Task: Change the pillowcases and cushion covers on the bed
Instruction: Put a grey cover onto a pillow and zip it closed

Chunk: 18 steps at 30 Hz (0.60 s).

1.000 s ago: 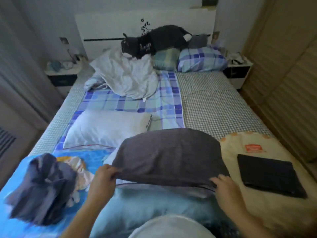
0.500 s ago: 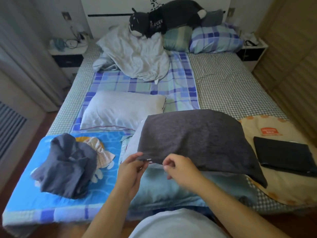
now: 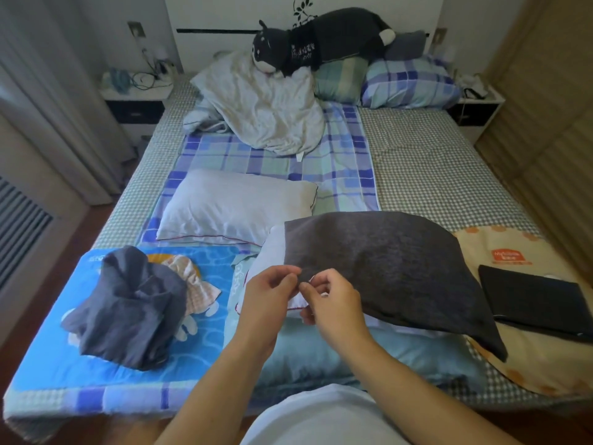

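Beside both hands — crumpled dark cloth (image 3: pixel 128 306), perhaps a pillowcase.

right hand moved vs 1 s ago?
Yes. The right hand went from the dark pillowcase's right corner to its left corner, next to the left hand.

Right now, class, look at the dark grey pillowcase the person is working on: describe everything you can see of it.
The dark grey pillowcase looks like a soft, slightly textured woven fabric. It covers most of a white pillow, which still shows bare at its left end. It lies tilted across the foot of the bed, resting on a light blue cover and overlapping a cream blanket. The left hand and right hand pinch its near left corner with their fingers.
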### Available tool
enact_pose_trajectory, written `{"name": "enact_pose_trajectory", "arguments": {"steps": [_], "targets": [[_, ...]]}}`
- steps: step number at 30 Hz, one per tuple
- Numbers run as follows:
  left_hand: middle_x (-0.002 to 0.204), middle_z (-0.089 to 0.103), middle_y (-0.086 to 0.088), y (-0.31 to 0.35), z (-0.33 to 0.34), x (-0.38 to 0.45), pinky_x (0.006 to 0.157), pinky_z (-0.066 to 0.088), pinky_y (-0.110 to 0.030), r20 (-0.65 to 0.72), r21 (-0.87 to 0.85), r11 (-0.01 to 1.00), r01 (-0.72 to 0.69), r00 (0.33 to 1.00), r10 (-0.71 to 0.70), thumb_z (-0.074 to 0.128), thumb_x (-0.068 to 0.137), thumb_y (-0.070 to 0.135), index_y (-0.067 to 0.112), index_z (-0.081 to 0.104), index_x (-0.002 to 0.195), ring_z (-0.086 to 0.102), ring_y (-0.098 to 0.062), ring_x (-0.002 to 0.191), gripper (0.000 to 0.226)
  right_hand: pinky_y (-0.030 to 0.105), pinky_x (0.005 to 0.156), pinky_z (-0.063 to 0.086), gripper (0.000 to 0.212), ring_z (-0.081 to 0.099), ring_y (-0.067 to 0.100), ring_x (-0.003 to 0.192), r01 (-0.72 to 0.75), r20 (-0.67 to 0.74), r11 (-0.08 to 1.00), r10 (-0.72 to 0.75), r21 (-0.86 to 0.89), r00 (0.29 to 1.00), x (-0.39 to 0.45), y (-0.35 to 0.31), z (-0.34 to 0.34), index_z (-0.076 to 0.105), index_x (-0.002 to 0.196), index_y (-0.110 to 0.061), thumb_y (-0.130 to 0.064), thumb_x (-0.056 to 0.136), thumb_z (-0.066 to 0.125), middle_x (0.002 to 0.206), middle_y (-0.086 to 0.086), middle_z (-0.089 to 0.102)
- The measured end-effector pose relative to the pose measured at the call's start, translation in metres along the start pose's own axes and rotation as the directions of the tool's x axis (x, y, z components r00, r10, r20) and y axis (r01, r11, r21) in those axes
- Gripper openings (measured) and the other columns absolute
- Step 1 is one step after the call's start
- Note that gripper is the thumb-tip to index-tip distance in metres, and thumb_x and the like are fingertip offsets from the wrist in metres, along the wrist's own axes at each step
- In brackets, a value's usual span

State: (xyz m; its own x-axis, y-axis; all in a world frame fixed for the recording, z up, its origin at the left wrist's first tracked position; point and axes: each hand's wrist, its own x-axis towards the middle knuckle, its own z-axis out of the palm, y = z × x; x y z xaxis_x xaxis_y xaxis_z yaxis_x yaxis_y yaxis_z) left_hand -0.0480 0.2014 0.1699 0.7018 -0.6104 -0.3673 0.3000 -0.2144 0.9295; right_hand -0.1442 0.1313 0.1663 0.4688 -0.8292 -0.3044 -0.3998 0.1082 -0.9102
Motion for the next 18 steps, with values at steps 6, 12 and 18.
{"name": "enact_pose_trajectory", "arguments": {"steps": [6,12,18], "targets": [[0.095,0.073,-0.007,0.002,-0.002,-0.005,0.094,0.056,-0.053,-0.010,0.023,0.998,-0.059,0.998,0.060,0.059,0.088,0.009,0.023,0.074,0.089,0.073,-0.026,0.095,0.021,0.043,0.058,0.061,0.013,0.069,0.028,0.055,0.023,-0.006,0.997,-0.023,0.070,1.000,0.003,-0.006,0.001,0.059,0.085,-0.012,-0.013,0.093,0.069,0.074,0.011,0.067],[0.090,0.073,-0.002,0.006,0.003,-0.009,0.091,0.058,-0.049,-0.031,0.043,0.995,-0.091,0.995,0.092,0.063,0.089,0.005,0.028,0.075,0.090,0.074,-0.023,0.090,0.025,0.036,0.059,0.058,0.012,0.068,0.026,0.058,0.020,0.015,0.981,-0.023,0.194,1.000,0.007,-0.008,-0.003,0.060,0.083,-0.008,-0.001,0.091,0.066,0.064,0.010,0.066],[0.094,0.074,-0.014,0.009,0.006,-0.011,0.092,0.058,-0.046,-0.002,-0.096,0.995,-0.029,1.000,0.029,0.066,0.090,0.000,0.015,0.076,0.093,0.074,-0.029,0.093,0.018,0.030,0.056,0.055,0.014,0.066,0.020,0.057,0.125,0.072,0.988,-0.131,0.094,0.989,0.006,-0.012,-0.019,0.059,0.080,-0.008,-0.008,0.091,0.068,0.066,0.011,0.061]]}}
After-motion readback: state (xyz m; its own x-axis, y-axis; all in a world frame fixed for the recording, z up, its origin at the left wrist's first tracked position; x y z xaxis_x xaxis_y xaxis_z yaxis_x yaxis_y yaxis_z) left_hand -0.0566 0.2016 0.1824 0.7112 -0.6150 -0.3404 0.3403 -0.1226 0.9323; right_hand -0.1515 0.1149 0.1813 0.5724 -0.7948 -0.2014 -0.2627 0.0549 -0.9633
